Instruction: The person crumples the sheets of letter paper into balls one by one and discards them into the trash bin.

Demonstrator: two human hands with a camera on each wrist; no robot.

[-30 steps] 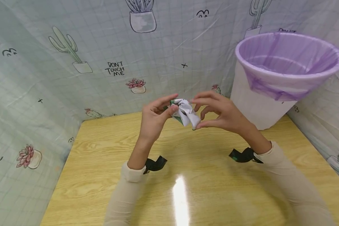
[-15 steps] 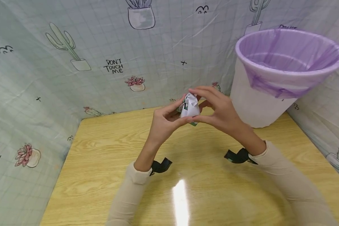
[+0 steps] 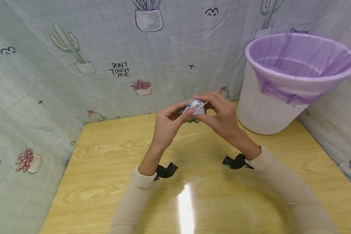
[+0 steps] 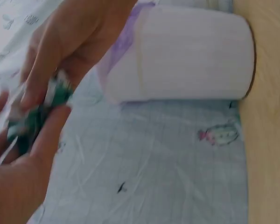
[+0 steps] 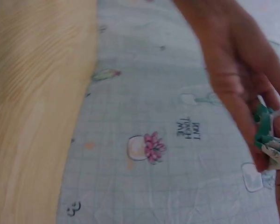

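Note:
A crumpled piece of white and green paper (image 3: pixel 198 107) is held up between both hands above the back part of the table. From the left, my left hand (image 3: pixel 167 126) pinches it, the thumb lying across its near face. My right hand (image 3: pixel 221 113) grips the opposite side, forefinger on top and thumb below. Green printed patches show on the paper (image 4: pixel 33 122) in the left wrist view, which is blurred. In the right wrist view, folded green and white edges of the paper (image 5: pixel 269 135) stick out between the fingers.
A tall white bin (image 3: pixel 261 104) with a purple liner (image 3: pixel 298 73) over its rim stands at the back right of the wooden table (image 3: pixel 114 162). Behind and along the sides hangs a cloth (image 3: pixel 166 58) printed with cacti. Black straps (image 3: pixel 166 170) circle both wrists.
The paper has gone from a looser, folded shape to a smaller crumpled wad. My left hand has moved right and my right hand slightly left, so they are closer together.

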